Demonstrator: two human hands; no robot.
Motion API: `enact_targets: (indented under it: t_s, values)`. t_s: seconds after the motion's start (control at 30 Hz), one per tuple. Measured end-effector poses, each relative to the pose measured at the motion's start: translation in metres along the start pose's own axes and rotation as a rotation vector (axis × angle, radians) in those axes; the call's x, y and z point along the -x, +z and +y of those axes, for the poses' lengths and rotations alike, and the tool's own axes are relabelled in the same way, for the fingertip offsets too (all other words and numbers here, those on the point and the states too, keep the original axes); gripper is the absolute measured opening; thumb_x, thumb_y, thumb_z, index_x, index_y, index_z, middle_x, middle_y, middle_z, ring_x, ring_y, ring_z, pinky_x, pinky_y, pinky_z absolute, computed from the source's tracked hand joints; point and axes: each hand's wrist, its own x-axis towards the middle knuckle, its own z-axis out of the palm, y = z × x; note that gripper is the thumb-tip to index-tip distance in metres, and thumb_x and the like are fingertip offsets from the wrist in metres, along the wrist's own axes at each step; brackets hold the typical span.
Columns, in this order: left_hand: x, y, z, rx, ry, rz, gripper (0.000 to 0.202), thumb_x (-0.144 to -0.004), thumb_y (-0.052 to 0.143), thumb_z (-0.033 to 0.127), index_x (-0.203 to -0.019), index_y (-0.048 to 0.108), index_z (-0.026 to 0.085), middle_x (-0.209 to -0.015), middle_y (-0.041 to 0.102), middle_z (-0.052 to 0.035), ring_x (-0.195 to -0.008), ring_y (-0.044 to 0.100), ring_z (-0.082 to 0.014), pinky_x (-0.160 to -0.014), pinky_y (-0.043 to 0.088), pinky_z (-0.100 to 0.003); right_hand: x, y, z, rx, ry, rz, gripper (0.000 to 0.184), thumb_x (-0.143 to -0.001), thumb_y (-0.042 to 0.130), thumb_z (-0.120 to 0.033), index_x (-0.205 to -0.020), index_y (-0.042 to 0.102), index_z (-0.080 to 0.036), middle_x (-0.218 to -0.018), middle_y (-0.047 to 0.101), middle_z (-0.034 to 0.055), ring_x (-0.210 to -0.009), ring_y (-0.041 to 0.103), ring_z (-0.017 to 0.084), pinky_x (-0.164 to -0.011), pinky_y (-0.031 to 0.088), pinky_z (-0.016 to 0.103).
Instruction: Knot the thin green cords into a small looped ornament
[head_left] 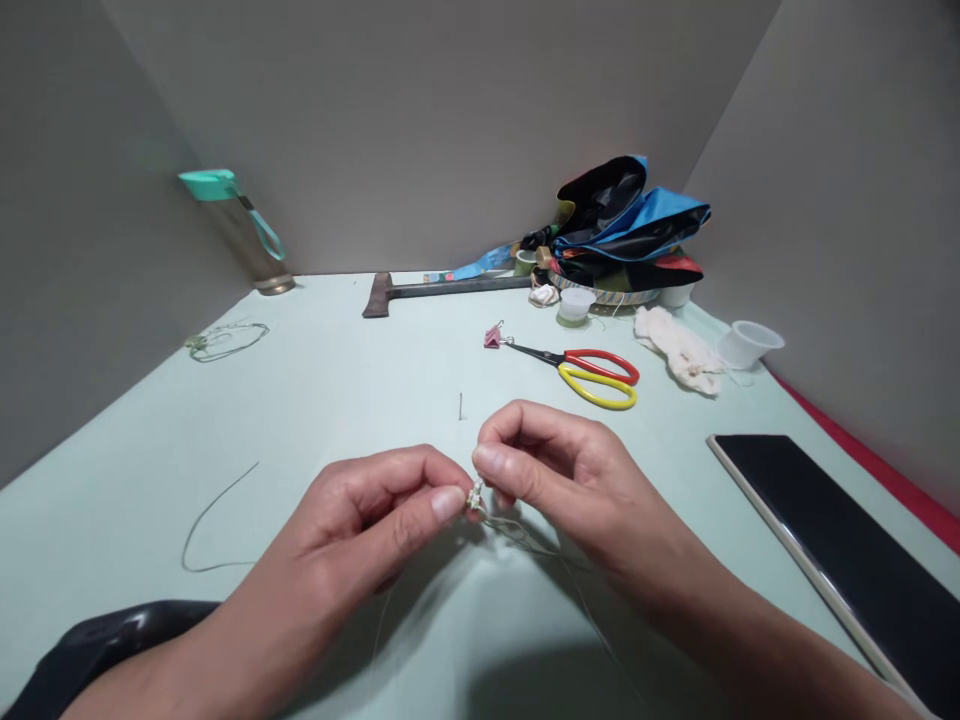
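Note:
Between the thumb and forefinger of my left hand (375, 520) is a small whitish-green beaded piece (474, 496). My right hand (555, 465) is closed in a pinch directly above and right of it, its fingertips almost touching the piece. Whatever those fingertips hold is too small to make out. Pale threads (517, 532) trail from the piece beneath my right hand and down toward me. A short, thin, dark needle-like pin (460, 406) shows just beyond my fingertips.
Red-and-yellow-handled scissors (600, 378) touch a pink binder clip (493, 337). Behind lie a hatchet (442, 289), small cups (576, 305), white cloth (679, 350) and a blue-black fabric bundle (630, 225). A bottle (247, 230) and wire coil (229, 342) are left, a phone (825, 560) right.

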Motion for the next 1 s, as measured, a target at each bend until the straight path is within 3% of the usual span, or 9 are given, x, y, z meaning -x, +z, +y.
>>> enact_targets:
  t_s: [0.23,0.4,0.63,0.8,1.0]
  values:
    - [0.001,0.0,0.004,-0.011,-0.033,-0.001,0.032,-0.105,0.074,0.045,-0.08,0.082,0.025,-0.063,0.035,0.0073,-0.054,0.023,-0.012,-0.042,0.019,-0.027,-0.001,0.001,0.0,-0.046,0.016,-0.011,0.021,-0.099,0.071,-0.028,-0.08,0.066,-0.023,-0.073,0.061,-0.0061,-0.071,0.053,0.013,-0.067,0.041,0.029]
    - [0.002,-0.001,0.001,0.023,-0.032,-0.024,0.025,-0.104,0.078,0.044,-0.088,0.084,0.026,-0.063,0.038,0.0072,-0.055,0.023,-0.0122,-0.043,0.017,-0.028,-0.002,0.002,0.001,-0.048,0.02,-0.006,0.02,-0.098,0.071,-0.026,-0.079,0.066,-0.023,-0.071,0.06,-0.0067,-0.068,0.053,0.013,-0.065,0.041,0.028]
    - [0.007,0.004,0.001,0.092,-0.067,0.055,0.026,-0.101,0.085,0.041,-0.08,0.083,0.026,-0.065,0.047,0.0062,-0.059,0.026,-0.0122,-0.05,0.024,-0.025,-0.001,0.002,0.0,-0.131,0.054,-0.001,0.021,-0.093,0.083,-0.024,-0.078,0.068,-0.023,-0.07,0.06,-0.0077,-0.069,0.052,0.013,-0.065,0.042,0.028]
    - [0.011,-0.003,0.0,-0.061,0.058,0.007,0.027,-0.108,0.077,0.038,-0.083,0.086,0.032,-0.065,0.051,0.0056,-0.059,0.034,-0.0135,-0.05,0.029,-0.024,0.006,0.003,-0.001,-0.141,0.044,0.02,0.024,-0.098,0.083,-0.028,-0.079,0.069,-0.025,-0.072,0.061,-0.009,-0.069,0.05,0.012,-0.063,0.04,0.028]
    - [0.009,0.006,0.004,-0.056,-0.006,0.117,0.02,-0.098,0.084,0.039,-0.079,0.088,0.033,-0.064,0.051,0.0049,-0.059,0.034,-0.0137,-0.05,0.027,-0.026,0.005,0.004,-0.001,-0.18,0.072,0.032,0.025,-0.095,0.089,-0.028,-0.078,0.07,-0.026,-0.07,0.061,-0.01,-0.068,0.05,0.012,-0.062,0.038,0.029]
